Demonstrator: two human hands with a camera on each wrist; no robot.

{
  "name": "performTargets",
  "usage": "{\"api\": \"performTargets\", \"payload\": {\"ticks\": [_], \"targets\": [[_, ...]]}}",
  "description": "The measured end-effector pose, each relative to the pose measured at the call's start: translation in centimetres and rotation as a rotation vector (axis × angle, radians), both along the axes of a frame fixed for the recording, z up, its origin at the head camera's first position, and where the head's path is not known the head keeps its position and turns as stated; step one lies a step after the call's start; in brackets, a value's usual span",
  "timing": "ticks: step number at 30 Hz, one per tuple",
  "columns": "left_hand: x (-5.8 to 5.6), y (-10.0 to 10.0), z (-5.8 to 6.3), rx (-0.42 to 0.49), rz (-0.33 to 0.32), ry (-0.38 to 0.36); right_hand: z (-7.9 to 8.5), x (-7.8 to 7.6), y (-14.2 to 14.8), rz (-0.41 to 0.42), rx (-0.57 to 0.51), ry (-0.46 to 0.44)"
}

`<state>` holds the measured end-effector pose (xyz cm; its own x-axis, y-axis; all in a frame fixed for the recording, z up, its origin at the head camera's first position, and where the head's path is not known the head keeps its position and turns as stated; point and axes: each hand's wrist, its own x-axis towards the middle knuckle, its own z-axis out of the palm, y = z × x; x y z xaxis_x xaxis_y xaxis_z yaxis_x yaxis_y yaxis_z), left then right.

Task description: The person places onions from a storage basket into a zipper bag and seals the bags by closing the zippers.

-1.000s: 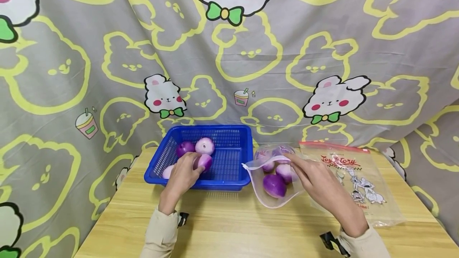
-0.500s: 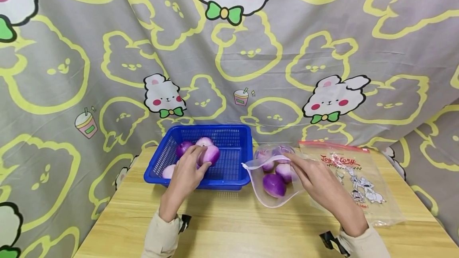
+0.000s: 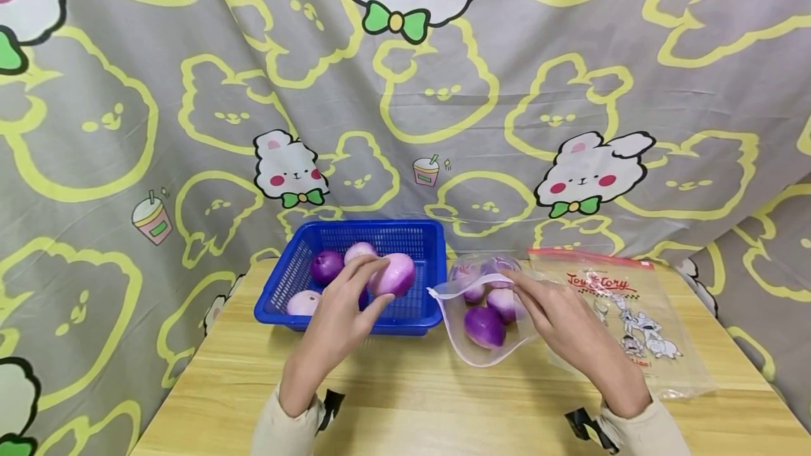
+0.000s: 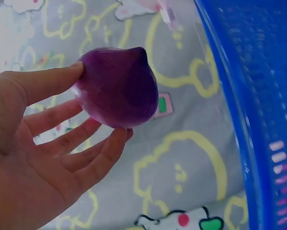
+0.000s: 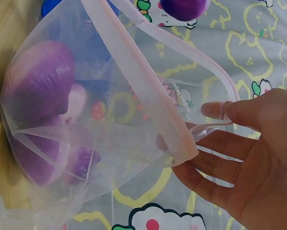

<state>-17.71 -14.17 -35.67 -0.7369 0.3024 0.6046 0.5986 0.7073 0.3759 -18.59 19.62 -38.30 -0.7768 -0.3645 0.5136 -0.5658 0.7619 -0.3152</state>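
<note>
My left hand [image 3: 345, 308] pinches a purple onion [image 3: 394, 275] between thumb and fingertips, raised above the right part of the blue basket [image 3: 437, 315]. In the left wrist view the onion [image 4: 117, 88] shows its pointed tip, with the thumb on one side and fingers beneath. Several onions lie in the basket, among them a dark one [image 3: 327, 268] and a pale one [image 3: 303, 302]. My right hand [image 3: 570, 315] pinches the rim of a clear zip bag [image 3: 459, 347], holding its mouth apart. Inside that bag several onions [image 5: 42, 81] rest at the bottom.
A second clear zip bag [image 3: 671, 301] with a red top strip and printed figures lies flat at the right, partly behind my right hand. Everything stands on a wooden table [image 3: 443, 407]. A patterned grey cloth [image 3: 380, 90] hangs directly behind the basket.
My left hand has lifted the onion up from among the others in the basket and carried it rightward. The right hand and the bag it holds have stayed in place.
</note>
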Motion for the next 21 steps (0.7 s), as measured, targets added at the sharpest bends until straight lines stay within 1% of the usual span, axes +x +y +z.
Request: {"api": "performTargets", "payload": {"ticks": [7, 12, 15, 21], "targets": [[1.5, 1.5, 0.6, -0.034, -0.063, 0.068, 0.1, 0.1, 0.1, -0.007, -0.005, 0.001], [2.5, 2.8, 0.9, -0.073, -0.12, 0.093, 0.1, 0.1, 0.1, -0.007, -0.002, -0.001], [2.9, 3.7, 0.7, -0.098, -0.158, 0.098, 0.0, 0.1, 0.2, -0.006, 0.0, 0.0], [3.5, 5.5, -0.1, -0.169, -0.205, 0.06, 0.0, 0.1, 0.1, -0.003, -0.007, -0.021]]}}
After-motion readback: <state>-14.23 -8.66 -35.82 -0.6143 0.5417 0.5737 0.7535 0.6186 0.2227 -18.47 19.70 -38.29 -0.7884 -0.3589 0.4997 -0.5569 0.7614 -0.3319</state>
